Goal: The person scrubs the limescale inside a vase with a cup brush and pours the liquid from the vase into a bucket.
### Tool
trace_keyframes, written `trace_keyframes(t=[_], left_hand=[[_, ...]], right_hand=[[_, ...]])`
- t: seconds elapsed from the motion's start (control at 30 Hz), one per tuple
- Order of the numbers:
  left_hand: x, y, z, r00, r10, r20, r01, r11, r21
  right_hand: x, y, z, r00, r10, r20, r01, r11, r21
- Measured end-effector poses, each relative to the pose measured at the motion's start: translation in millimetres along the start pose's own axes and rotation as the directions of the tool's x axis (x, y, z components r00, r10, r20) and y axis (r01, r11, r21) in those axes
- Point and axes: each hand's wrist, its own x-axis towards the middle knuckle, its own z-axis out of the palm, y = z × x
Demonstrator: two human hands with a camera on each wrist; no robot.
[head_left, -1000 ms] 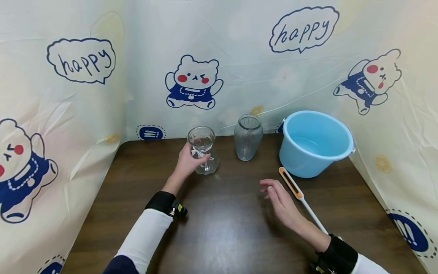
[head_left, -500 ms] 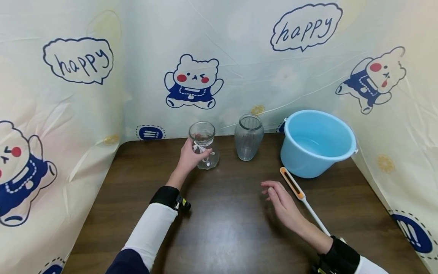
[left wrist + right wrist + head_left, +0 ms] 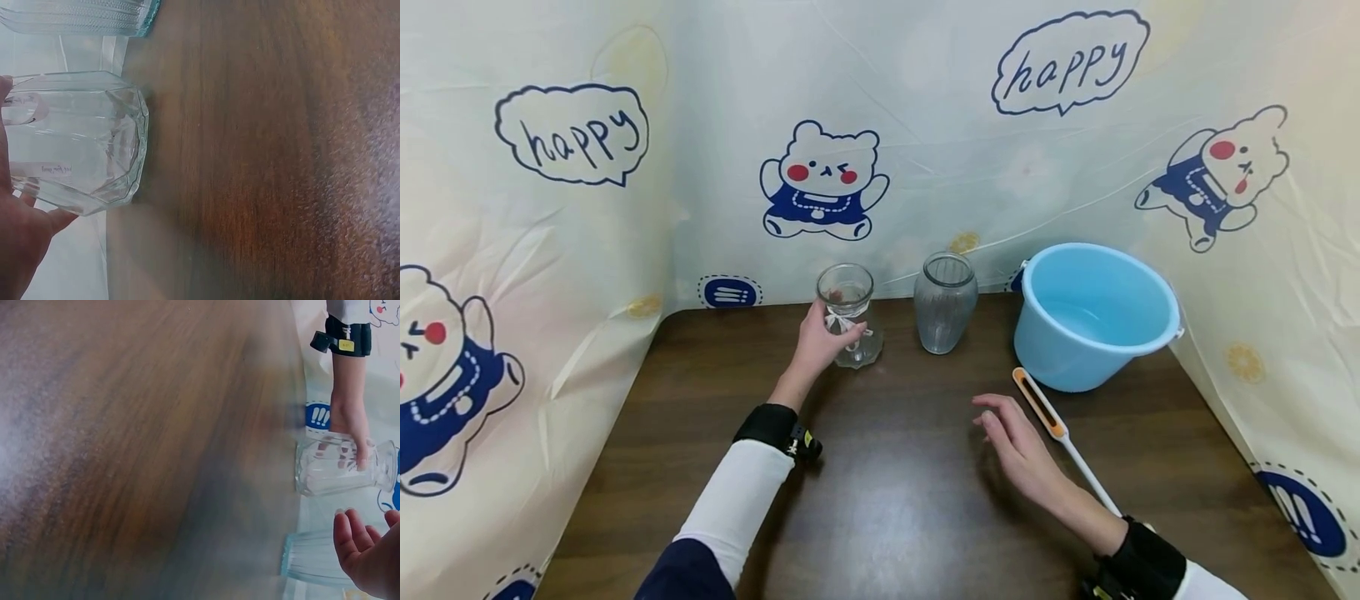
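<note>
In the head view my left hand (image 3: 818,343) grips a clear glass vase (image 3: 867,348) from its left side, thumb across the front. A white ribbon bow is tied round the vase's neck. The left wrist view shows the vase's faceted base (image 3: 128,150) close to the tabletop, with fingers round its body. Right of it stands a second, ribbed glass vase (image 3: 946,310), upright and untouched. My right hand (image 3: 1021,446) hovers over the table with loosely bent fingers and holds nothing; a white-and-orange handle (image 3: 1043,404) lies just to its right.
A light blue bucket (image 3: 1086,358) stands at the back right, just beyond the handle's orange end. The dark wooden table (image 3: 880,492) ends at a printed cloth (image 3: 940,183) that hangs behind and along both sides.
My left hand has shifted the ribboned vase slightly back and to the right, mostly in the first half second. The right hand has stayed almost still.
</note>
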Motion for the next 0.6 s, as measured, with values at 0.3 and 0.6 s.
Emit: trace_keyframes(t=[0.3,0.6], left_hand=[[-3.7,6.4,-6.2,0.991,-0.091,0.097,0.085,0.994,0.069],[-41.1,12.7,-10.1,0.977,-0.155,0.148,0.122,0.970,0.212]], right_hand=[[8.7,0.5,-2.5,0.999,0.032,-0.001,-0.032,0.999,-0.039],[13.2,3.9,-8.4,0.995,0.096,-0.002,-0.096,0.983,-0.158]])
